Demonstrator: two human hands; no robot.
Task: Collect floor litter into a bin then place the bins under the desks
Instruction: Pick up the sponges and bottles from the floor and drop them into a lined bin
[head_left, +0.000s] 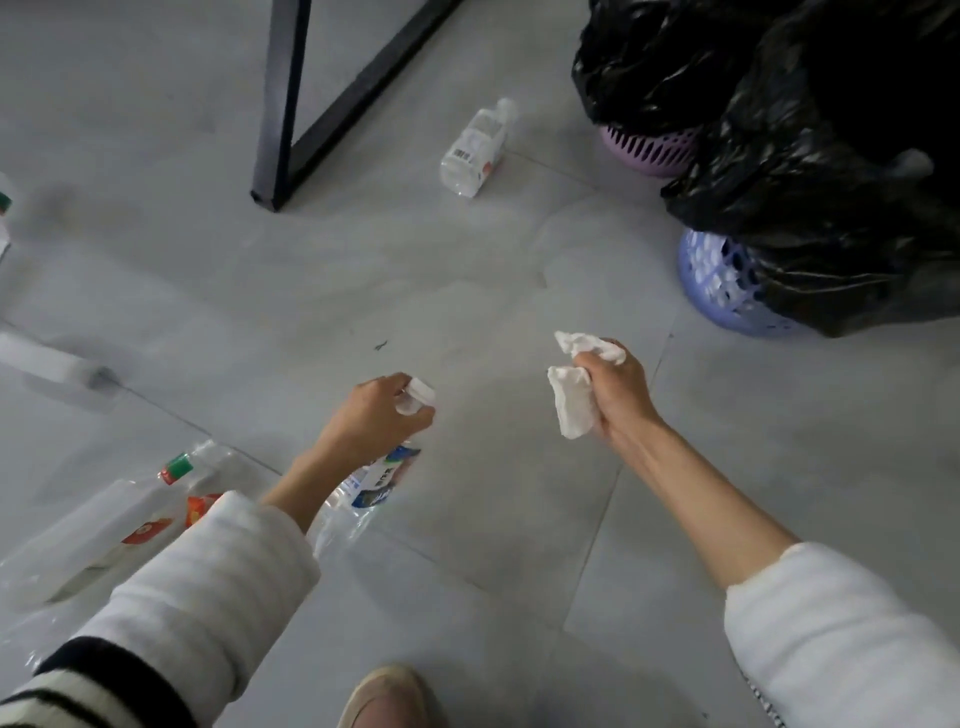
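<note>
Left grip: left hand (376, 415) is closed on the neck of a clear bottle (363, 493); the bottle body hangs below and behind the grip, toward the sleeve.
Right grip: right hand (615, 387) is clenched around crumpled tissue (571, 400); loose folds stick out above and below the fist.
Bins: the blue bin (727, 291), lined with a black bag (831, 218), stands ahead and to the right of the right grip, well apart; the pink bin (649, 148) stands beyond it.
Remaining litter: a small bottle (475, 148) lies far ahead of both grips, near the bench leg (283, 104); flattened bottles (130, 519) lie left of the left grip.
Risk, tissue: a loose fold may drop short of the bin if the fist opens early.
Risk, bottle: a hold at the neck only lets the body swing; it may slip.
Risk, bag: slumped plastic may cover the bin mouth and deflect litter onto the floor (467, 291).
</note>
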